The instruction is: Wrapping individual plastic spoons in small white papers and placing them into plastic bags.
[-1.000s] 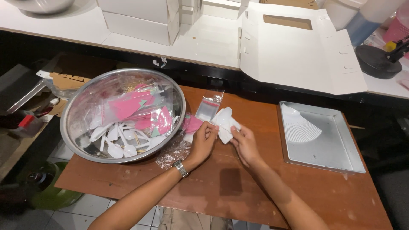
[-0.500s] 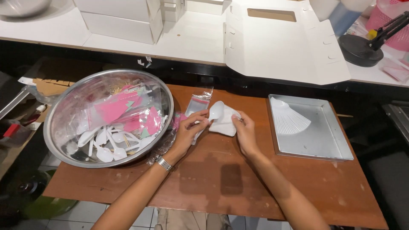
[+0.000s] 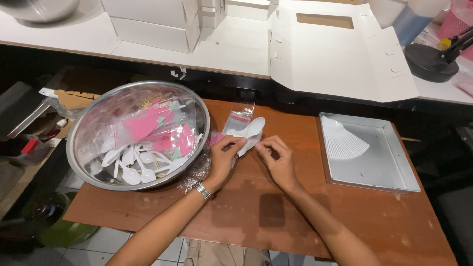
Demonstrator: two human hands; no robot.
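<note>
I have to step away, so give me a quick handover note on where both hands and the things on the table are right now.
Left hand: pinching a small clear plastic bag and white plastic spoons over the brown table.
Right hand: fingertips at the lower end of the spoons.
Steel bowl, to the left: more white spoons and pink packets.
Metal tray, to the right: a fanned stack of white pleated paper pieces.
Done: the spoons' handles sit in the bag.
Left: the spoon heads stick out; much remains in the bowl.

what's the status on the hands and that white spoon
Left hand and right hand both pinching the white plastic spoon over the wooden table. Clear bag beneath. Nothing blocking.
</note>
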